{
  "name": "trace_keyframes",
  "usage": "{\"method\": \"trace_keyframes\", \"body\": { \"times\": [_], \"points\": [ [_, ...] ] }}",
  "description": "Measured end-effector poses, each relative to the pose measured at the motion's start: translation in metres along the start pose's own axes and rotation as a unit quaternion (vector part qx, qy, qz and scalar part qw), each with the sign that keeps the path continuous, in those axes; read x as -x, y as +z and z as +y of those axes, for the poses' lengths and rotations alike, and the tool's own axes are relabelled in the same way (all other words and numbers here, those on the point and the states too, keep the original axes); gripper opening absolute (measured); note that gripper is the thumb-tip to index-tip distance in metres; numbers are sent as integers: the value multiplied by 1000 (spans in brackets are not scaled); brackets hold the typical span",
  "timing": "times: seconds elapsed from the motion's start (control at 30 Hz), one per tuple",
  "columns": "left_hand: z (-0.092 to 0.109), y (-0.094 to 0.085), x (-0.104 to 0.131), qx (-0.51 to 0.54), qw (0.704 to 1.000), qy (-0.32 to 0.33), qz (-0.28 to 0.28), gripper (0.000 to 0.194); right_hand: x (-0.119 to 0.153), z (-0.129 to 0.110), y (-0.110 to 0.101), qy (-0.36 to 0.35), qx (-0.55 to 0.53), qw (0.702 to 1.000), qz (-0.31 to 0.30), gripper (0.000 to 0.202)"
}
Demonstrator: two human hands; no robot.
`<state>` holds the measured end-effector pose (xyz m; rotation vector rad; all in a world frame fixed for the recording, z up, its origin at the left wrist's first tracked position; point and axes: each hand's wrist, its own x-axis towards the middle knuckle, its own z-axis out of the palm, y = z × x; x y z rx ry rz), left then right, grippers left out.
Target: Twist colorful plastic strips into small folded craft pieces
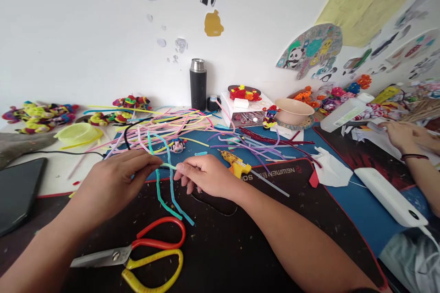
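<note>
Between my two hands a short pale green pipe cleaner is stretched sideways. My left hand pinches its left end with thumb and fingers. At its right end my right hand pinches it between thumb and index finger, the other fingers curled below. A teal pipe cleaner and a blue one hang or lie crossing behind it, running down onto the black mat. Scissors with one red and one yellow handle lie below my hands.
A yellow glue gun lies right of my right hand. Behind are piled pipe cleaners, a black flask and a beige bowl. A dark tablet sits at left. At right are a white device and another person's hand.
</note>
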<state>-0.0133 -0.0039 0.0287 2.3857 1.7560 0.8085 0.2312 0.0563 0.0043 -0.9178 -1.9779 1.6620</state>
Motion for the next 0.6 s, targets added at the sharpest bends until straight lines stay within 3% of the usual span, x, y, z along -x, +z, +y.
{"method": "trace_keyframes", "body": {
  "times": [0.2,0.3,0.47,0.6],
  "points": [
    [2,0,0,-8,1000,12,4,34,-3,-1,0,55,-98,994,-11,36],
    [5,0,2,-2,1000,19,6,32,-1,-3,-1,57,-18,998,6,34],
    [10,-5,5,78,995,-9,-58,28,3,-9,-1,12,168,984,56,33],
    [7,-16,-3,118,990,-73,-32,23,4,-15,3,-35,233,967,97,36]
  ]
}}
